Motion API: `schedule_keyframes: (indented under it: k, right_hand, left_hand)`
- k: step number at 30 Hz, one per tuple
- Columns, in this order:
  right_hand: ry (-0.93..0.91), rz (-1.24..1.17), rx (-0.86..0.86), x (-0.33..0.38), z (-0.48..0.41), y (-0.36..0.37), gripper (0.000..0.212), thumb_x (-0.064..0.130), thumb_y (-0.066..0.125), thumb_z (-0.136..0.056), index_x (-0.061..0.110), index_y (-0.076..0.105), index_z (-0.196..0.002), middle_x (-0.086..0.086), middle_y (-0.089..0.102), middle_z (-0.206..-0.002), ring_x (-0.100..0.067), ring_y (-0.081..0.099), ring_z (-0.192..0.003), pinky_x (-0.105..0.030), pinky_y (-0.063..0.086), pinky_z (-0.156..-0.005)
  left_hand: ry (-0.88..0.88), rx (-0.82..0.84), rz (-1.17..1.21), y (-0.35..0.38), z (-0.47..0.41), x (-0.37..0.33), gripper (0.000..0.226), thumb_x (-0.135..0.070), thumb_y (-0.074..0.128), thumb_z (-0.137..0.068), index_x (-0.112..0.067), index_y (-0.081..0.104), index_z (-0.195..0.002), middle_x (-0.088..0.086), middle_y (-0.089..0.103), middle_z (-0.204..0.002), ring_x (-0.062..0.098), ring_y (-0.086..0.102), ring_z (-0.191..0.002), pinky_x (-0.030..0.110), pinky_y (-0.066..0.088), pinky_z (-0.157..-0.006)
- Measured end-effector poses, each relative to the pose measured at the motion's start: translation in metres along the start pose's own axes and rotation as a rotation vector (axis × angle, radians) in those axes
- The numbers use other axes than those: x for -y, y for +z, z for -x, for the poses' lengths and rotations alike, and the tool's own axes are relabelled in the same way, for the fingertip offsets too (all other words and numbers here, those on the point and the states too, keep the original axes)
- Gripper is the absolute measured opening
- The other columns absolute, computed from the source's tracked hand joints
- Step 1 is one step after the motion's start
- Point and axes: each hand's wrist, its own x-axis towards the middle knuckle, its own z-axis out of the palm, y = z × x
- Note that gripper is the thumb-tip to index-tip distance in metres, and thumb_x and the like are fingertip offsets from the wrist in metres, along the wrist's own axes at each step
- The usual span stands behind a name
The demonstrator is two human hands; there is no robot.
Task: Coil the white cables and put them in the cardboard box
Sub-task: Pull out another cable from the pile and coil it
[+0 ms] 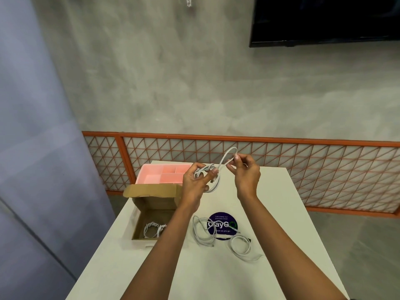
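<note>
White cable [208, 177], part-coiled above the tabletop [270, 213], sits in my left hand [194, 185]'s curled grip while my right hand [245, 173] pinches its free loop, which I reckon needs winding on before the cardboard box [156, 214] takes the coil.

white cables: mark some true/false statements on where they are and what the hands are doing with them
1. The left hand holds a partly coiled white cable. True.
2. The right hand is idle and open. False: it pinches a loop of that cable.
3. The cardboard box is empty. False: coiled cables lie in it.
4. Loose white cables lie on the table by the round sticker. True.
5. The pink tray sits nearer the person than the box. False: it is beyond the box.
</note>
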Motion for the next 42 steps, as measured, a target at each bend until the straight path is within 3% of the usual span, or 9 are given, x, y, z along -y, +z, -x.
schedule_keyframes:
  k: [3, 8, 14, 16, 20, 25, 30, 36, 42]
  right_hand:
    - [0.150, -0.088, 0.095, 0.000, 0.002, 0.002, 0.012, 0.008, 0.055, -0.094, -0.001, 0.062, -0.094, -0.008, 0.065, -0.075, -0.013, 0.069, -0.065, -0.025, 0.058, -0.073]
    - [0.422, -0.124, 0.289, 0.007, 0.007, 0.003, 0.019, 0.003, 0.058, -0.092, -0.002, 0.058, -0.110, -0.009, 0.065, -0.074, -0.007, 0.064, -0.055, -0.019, 0.055, -0.057]
    - [0.596, 0.024, 0.550, 0.019, 0.003, -0.003, 0.034, 0.030, 0.042, -0.101, 0.007, 0.067, -0.101, -0.006, 0.062, -0.084, -0.012, 0.062, -0.077, -0.030, 0.054, -0.078]
    - [0.543, 0.088, 0.634, 0.025, 0.003, -0.006, 0.038, 0.034, 0.050, -0.097, 0.002, 0.067, -0.109, -0.009, 0.067, -0.099, -0.016, 0.063, -0.092, -0.034, 0.053, -0.088]
    - [0.371, 0.129, 0.696, 0.032, 0.006, -0.009, 0.031, 0.000, 0.059, -0.089, -0.007, 0.060, -0.119, -0.022, 0.064, -0.117, -0.024, 0.062, -0.102, -0.023, 0.055, -0.084]
    - [0.125, 0.664, 0.617, 0.051, 0.005, -0.004, 0.019, 0.007, 0.066, -0.086, 0.000, 0.071, -0.104, -0.019, 0.073, -0.093, -0.023, 0.072, -0.084, -0.039, 0.053, -0.088]
    - [0.025, 0.930, 0.540, 0.069, 0.007, 0.003, 0.012, 0.007, 0.065, -0.087, -0.003, 0.072, -0.091, -0.015, 0.073, -0.084, -0.021, 0.068, -0.072, -0.026, 0.054, -0.064]
    - [0.054, 0.913, 0.757, 0.089, 0.013, -0.007, 0.015, 0.009, 0.059, -0.092, 0.003, 0.071, -0.099, -0.010, 0.072, -0.087, -0.009, 0.062, -0.068, -0.022, 0.050, -0.067]
    - [-0.007, 0.808, 0.876, 0.108, 0.019, -0.016, 0.017, 0.008, 0.057, -0.093, 0.007, 0.073, -0.099, 0.000, 0.069, -0.076, -0.004, 0.060, -0.069, -0.014, 0.045, -0.060]
  left_hand:
    - [-0.018, -0.001, 0.027, -0.001, -0.001, -0.001, 0.024, -0.015, 0.075, -0.078, -0.010, 0.054, -0.088, -0.008, 0.066, -0.069, 0.011, 0.056, -0.067, 0.027, 0.043, -0.055]
    - [0.023, -0.026, 0.016, 0.001, -0.004, -0.002, 0.024, -0.013, 0.076, -0.078, -0.010, 0.053, -0.084, -0.007, 0.066, -0.068, 0.012, 0.057, -0.064, 0.024, 0.039, -0.049]
    - [0.091, -0.085, -0.081, 0.002, -0.007, 0.001, 0.025, -0.013, 0.078, -0.076, -0.008, 0.054, -0.082, -0.004, 0.068, -0.070, 0.006, 0.063, -0.060, 0.017, 0.043, -0.049]
    - [0.095, -0.119, -0.090, 0.001, -0.009, 0.002, 0.024, -0.013, 0.077, -0.077, -0.008, 0.054, -0.081, -0.002, 0.068, -0.071, 0.003, 0.063, -0.059, 0.016, 0.045, -0.049]
    - [0.078, -0.156, -0.098, -0.003, -0.015, 0.003, 0.024, -0.018, 0.077, -0.078, -0.015, 0.053, -0.075, -0.002, 0.065, -0.070, 0.005, 0.056, -0.058, 0.019, 0.039, -0.044]
    - [0.084, -0.183, -0.126, 0.000, -0.018, 0.006, 0.028, -0.023, 0.079, -0.076, -0.013, 0.052, -0.076, 0.007, 0.069, -0.080, 0.009, 0.057, -0.065, 0.024, 0.042, -0.051]
    - [0.059, -0.220, -0.087, 0.012, -0.019, 0.003, 0.028, -0.020, 0.078, -0.077, -0.010, 0.051, -0.078, 0.000, 0.064, -0.073, 0.001, 0.054, -0.057, 0.022, 0.041, -0.054]
    - [0.056, -0.383, -0.100, 0.003, -0.030, 0.003, 0.027, -0.018, 0.078, -0.076, -0.015, 0.051, -0.072, 0.006, 0.065, -0.078, 0.020, 0.056, -0.074, 0.029, 0.046, -0.068]
    - [0.264, -0.306, -0.374, -0.004, -0.020, -0.001, 0.023, -0.017, 0.076, -0.078, -0.009, 0.055, -0.079, -0.003, 0.065, -0.074, 0.011, 0.057, -0.067, 0.021, 0.046, -0.059]
